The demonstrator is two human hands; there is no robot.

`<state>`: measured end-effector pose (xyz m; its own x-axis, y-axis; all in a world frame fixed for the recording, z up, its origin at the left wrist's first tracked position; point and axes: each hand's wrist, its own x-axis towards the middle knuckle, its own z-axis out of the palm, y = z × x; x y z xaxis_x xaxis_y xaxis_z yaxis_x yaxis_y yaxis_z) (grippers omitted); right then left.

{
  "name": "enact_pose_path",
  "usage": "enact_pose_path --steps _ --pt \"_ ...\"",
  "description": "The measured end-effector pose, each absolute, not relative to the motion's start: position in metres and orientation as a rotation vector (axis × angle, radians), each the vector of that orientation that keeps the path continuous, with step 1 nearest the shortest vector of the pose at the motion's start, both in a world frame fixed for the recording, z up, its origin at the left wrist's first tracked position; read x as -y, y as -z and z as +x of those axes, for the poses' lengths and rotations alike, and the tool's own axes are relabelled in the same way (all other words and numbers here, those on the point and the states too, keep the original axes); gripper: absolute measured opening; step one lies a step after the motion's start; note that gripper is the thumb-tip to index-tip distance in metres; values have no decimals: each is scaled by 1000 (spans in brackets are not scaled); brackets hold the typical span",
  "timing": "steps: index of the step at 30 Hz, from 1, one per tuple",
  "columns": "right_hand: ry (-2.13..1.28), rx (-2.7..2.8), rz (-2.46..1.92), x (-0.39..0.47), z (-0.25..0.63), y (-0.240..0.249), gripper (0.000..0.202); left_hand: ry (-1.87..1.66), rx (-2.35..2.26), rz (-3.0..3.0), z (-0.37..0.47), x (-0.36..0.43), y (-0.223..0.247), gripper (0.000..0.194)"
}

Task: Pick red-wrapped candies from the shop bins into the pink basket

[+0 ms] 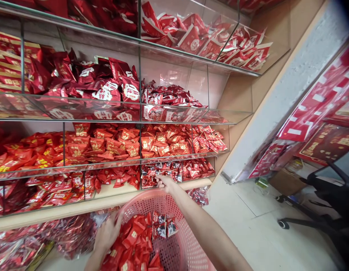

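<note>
A pink plastic basket with a perforated wall is below the shelves, partly filled with small red packets with gold print. Several red-and-black packets lie in it toward the far side. My left hand grips the basket's left rim, its thumb on the inner side. Reaching over the basket, my right hand is at the front of a low compartment of similar red-and-black packets. Its fingers are curled together; whatever may be between them is hidden.
Glass-divided shelves hold many red packets in several rows. Bagged red packets lie beneath the bottom shelf, and another clear bag is on the floor. To the right are a wall edge and a black wheeled chair.
</note>
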<state>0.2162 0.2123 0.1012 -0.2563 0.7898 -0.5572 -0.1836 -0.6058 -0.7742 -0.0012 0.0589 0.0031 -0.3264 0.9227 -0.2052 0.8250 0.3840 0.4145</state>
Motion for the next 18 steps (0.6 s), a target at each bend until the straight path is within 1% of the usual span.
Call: enact_pose_path --steps 5,8,11,13,18 --pt "-1992 703 -1240 -214 217 -100 22 -321 -2251 1493 0 -59 -3 57" --pt "-1987 690 -1181 -213 217 -102 22 -327 -2243 1499 0 -58 -4 57" --pt "-1970 703 -1088 -206 225 -107 18 -318 -2239 1515 1 -57 -5 57" --pt "-1966 728 -1016 -196 238 -112 16 -315 -2249 1511 1 -56 -5 57" --pt "-2051 958 -824 -151 278 -112 23 -327 -2269 1502 2 -56 -4 56"
